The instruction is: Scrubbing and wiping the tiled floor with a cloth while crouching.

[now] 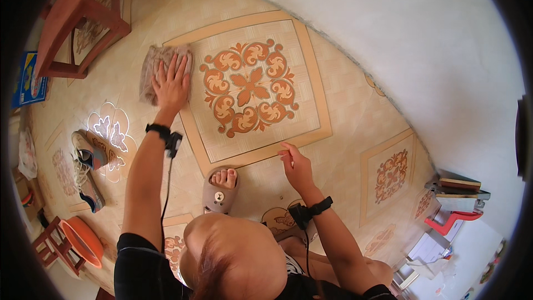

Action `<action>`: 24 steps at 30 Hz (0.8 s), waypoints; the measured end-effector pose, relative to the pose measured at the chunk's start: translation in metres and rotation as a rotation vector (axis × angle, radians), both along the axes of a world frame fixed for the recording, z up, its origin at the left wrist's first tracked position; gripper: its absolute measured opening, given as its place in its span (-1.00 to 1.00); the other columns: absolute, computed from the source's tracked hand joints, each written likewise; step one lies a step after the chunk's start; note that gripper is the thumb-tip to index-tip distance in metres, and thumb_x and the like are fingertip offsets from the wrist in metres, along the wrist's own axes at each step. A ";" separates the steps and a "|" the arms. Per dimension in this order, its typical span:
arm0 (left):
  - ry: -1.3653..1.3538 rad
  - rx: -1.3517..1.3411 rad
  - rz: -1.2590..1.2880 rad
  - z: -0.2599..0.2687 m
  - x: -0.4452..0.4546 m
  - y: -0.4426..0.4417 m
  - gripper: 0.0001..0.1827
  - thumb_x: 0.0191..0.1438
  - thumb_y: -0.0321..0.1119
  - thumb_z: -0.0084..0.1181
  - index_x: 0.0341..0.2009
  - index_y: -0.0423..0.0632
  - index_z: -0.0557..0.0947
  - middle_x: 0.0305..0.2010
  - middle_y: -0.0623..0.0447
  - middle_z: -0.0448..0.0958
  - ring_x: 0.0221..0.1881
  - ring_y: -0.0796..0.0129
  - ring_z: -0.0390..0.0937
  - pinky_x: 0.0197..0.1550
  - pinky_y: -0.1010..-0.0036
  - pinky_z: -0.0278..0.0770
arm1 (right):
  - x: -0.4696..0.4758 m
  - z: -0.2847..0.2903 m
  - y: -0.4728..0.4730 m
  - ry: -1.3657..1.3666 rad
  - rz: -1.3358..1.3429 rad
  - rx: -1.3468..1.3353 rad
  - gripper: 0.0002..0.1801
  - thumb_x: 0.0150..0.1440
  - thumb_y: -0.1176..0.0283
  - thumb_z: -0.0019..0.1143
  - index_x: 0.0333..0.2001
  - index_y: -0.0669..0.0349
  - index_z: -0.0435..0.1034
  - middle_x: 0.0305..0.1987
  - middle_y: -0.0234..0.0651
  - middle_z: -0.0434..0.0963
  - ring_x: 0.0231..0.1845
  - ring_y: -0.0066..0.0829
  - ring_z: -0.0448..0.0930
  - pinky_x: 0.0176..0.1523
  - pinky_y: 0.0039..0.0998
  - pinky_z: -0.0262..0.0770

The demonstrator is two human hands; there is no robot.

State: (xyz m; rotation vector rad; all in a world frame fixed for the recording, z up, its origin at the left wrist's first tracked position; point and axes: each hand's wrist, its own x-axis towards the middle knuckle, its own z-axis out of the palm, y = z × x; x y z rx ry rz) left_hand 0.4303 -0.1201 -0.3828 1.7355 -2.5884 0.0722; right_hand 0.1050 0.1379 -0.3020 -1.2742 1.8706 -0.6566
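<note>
A folded brownish cloth (pixel 152 66) lies flat on the patterned tile floor (pixel 254 150). On top of it rests my left hand (pixel 172 85), palm down with the fingers spread; it presses on the cloth rather than gripping it. My right hand (pixel 297 168) hovers in front of my knee, its fingers loosely bent and nothing visible in them. Each wrist wears a black strap with a small device and a cable. Below and between the hands is my foot in a taupe slipper (pixel 219 196).
A reddish wooden stool (pixel 68 21) stands at upper left, beside a blue box (pixel 29 79). Sneakers (pixel 87 175) lie at left, above an orange basin (pixel 83 239) against a wooden frame. A white wall (pixel 395 29) bounds the right; a red-handled object (pixel 454 218) is at lower right.
</note>
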 end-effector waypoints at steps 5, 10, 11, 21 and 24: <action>-0.038 -0.008 0.146 -0.009 -0.091 -0.041 -0.39 0.25 0.06 -0.20 0.39 0.48 0.08 0.47 0.32 0.00 0.47 0.07 -0.13 0.34 -0.23 -0.19 | -0.002 -0.009 0.003 -0.040 -0.065 0.003 -0.68 0.23 0.54 -0.11 0.08 0.19 0.34 -0.26 -0.18 0.64 -0.30 -0.34 0.65 -0.23 -0.43 0.54; 0.130 0.044 -0.282 0.002 -0.228 0.020 -0.36 0.21 0.04 -0.12 0.38 0.40 0.13 0.45 0.23 0.05 0.46 0.05 -0.10 0.34 -0.24 -0.11 | -0.041 -0.004 0.014 -0.004 -0.306 0.021 -0.64 0.25 0.55 -0.15 0.14 0.23 0.27 -0.26 -0.20 0.64 -0.33 -0.52 0.64 -0.22 -0.52 0.55; 0.161 0.078 -0.385 0.006 -0.250 0.041 -0.34 0.20 0.04 -0.11 0.38 0.37 0.13 0.45 0.20 0.05 0.46 0.04 -0.10 0.34 -0.25 -0.13 | -0.050 -0.002 0.016 -0.027 -0.424 -0.010 -0.63 0.26 0.54 -0.16 0.16 0.25 0.24 -0.27 -0.21 0.64 -0.34 -0.52 0.63 -0.22 -0.52 0.55; 0.751 0.520 -1.238 -0.036 -0.273 0.269 -0.48 0.12 -0.08 0.03 0.20 0.20 0.42 0.29 0.08 0.31 0.43 0.12 0.00 0.39 -0.12 -0.16 | -0.104 0.013 0.066 0.261 -0.585 0.051 -0.56 0.29 0.38 -0.11 0.21 0.30 0.18 -0.07 -0.17 0.56 -0.18 -0.46 0.56 -0.13 -0.44 0.49; 0.782 0.908 -1.069 -0.003 -0.287 0.249 -0.57 0.12 -0.15 0.03 0.12 0.14 0.49 0.20 0.05 0.42 0.31 0.08 0.20 0.33 0.04 0.06 | -0.078 -0.009 0.083 0.374 -0.376 -0.033 -0.47 0.30 0.33 -0.11 0.29 0.28 0.11 0.05 -0.11 0.48 -0.10 -0.42 0.52 -0.07 -0.43 0.45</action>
